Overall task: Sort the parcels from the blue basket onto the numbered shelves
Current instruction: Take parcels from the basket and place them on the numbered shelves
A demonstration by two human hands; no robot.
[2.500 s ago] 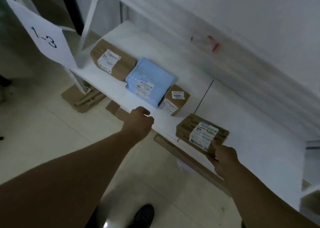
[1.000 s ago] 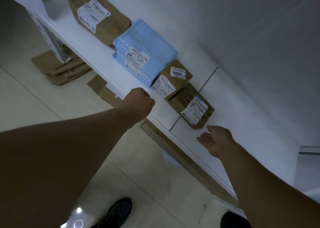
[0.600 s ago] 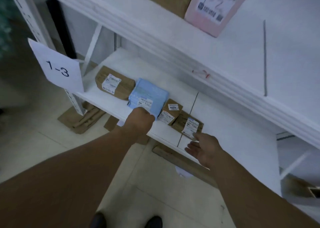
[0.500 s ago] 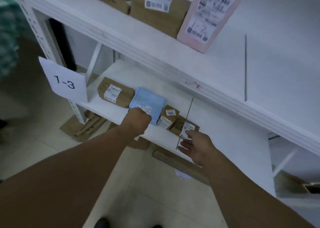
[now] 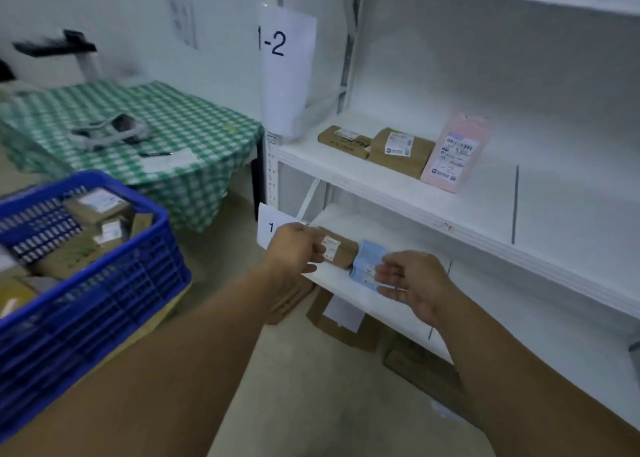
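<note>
Left hand (image 5: 294, 248), right hand (image 5: 412, 283): empty, fingers loosely apart; advised: reach left to blue basket (image 5: 104, 293), read parcel (image 5: 93, 205) label before shelving.

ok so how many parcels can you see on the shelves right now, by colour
brown parcels: 3
pink parcel: 1
blue parcel: 1
total: 5
the right hand may hide more on the lower shelf
</note>
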